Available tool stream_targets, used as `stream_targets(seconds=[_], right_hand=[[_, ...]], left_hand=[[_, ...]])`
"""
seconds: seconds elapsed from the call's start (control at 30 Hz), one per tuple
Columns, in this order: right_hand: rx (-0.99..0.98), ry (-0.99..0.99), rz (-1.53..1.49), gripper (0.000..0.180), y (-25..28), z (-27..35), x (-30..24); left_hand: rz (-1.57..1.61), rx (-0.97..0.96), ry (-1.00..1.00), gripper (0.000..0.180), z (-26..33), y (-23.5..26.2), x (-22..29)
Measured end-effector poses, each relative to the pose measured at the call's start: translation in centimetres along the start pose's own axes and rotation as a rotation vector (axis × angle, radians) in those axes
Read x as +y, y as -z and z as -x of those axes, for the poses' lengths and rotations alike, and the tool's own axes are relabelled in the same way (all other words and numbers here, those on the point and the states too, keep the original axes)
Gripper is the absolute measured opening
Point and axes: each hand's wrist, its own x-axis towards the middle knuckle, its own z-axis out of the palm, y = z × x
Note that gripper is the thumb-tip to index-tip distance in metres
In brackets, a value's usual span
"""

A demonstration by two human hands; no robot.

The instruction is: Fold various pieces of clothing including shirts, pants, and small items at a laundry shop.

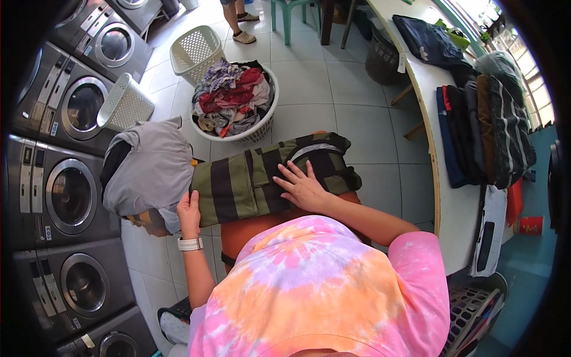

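A folded green-and-black striped shirt [229, 184] stretches across in front of me, its collar end to the right. My left hand [189, 211] grips its left edge, thumb on top and fingers curled underneath. Flat on the cloth near the collar end rests my right hand [303, 187], fingers spread and holding nothing. Just beyond my left hand, a heap of grey clothing [151, 169] bulges up against the shirt's left end. Part of an orange surface [253, 231] shows beneath the shirt; what it belongs to is mostly hidden.
A round white basket [270, 113] piled with laundry stands ahead, with two pale baskets [193, 50] [128, 104] near it. Stacked washers [71, 193] line the left. Folded clothes [470, 134] lie on the long table [425, 95] at right. Another person's legs [232, 21] show at the far end.
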Motion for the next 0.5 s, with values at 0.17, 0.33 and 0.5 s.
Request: stream_targets(seconds=[0.17,0.33,0.5], right_hand=[[0.145,0.037,-0.065,0.048,-0.7,-0.7,-0.5],[0.682,-0.400,-0.192,0.031,3.5,-1.1,2.8],[0.732,-1.074,-0.340,0.044,2.2,1.2,10.9]], left_hand=[[0.023,-0.010,-0.043,0.025,-1.6,0.8,1.5],[0.017,-0.066,-0.003,0.025,-2.1,1.5,1.7],[0.035,-0.127,-0.031,0.025,-1.8,-0.1,2.2]])
